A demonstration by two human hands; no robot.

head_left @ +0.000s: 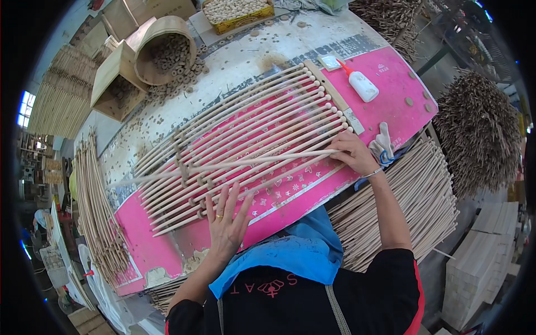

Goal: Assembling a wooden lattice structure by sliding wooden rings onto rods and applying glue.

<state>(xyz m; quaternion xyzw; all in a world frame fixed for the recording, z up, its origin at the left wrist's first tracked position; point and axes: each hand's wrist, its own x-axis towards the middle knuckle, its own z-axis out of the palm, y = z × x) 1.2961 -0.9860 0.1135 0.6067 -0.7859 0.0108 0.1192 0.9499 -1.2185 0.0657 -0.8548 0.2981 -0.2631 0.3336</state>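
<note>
My right hand (352, 154) pinches the ends of a couple of pale wooden sticks (262, 159), which slant leftward above the others and blur at their far ends. Below them my left hand (226, 218) has its fingers spread, near the small wooden rings (192, 202) threaded on some sticks. Side by side on a pink sheet (391, 72) lie several wooden sticks (251, 114). Small wooden balls (328, 97) cap their right ends, lined up along a wooden strip (335, 96).
A white glue bottle (364, 86) with a red tip and a work glove (382, 146) lie at right. Loose rings spill from a round wooden tub (159, 33); a yellow basket (245, 21) holds balls. Stick bundles (402, 201) flank the table, with more (97, 206) at left.
</note>
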